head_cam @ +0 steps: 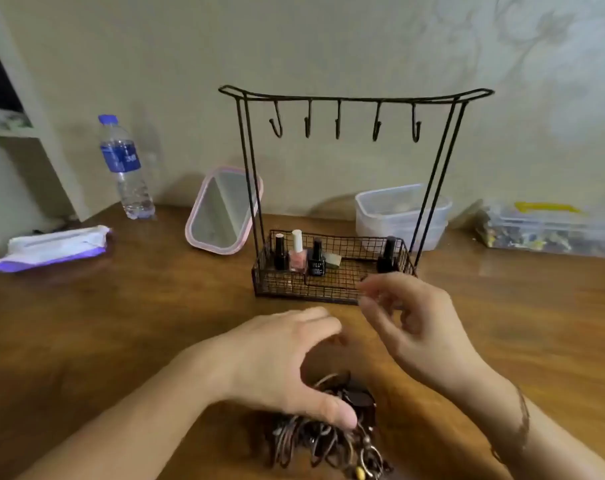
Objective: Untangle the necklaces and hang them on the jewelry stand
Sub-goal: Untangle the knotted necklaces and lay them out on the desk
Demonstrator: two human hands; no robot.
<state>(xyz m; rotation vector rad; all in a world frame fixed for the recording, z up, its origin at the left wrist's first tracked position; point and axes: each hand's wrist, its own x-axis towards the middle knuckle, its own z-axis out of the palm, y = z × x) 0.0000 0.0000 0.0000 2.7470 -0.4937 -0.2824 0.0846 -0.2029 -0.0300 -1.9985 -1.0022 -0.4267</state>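
Almost no readable text on the worktop [86,323].
The water bottle [124,168] near the far left edge carries a blue label with small white print, too blurred to read. A black nail polish bottle [316,261] in the wire basket [294,289] bears faint white lettering, also illegible.

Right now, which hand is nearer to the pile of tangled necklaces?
The left hand. It arches right over the tangled necklaces, thumb at the pile's top. The right hand is raised farther back, nearer the jewelry stand, apart from the pile.
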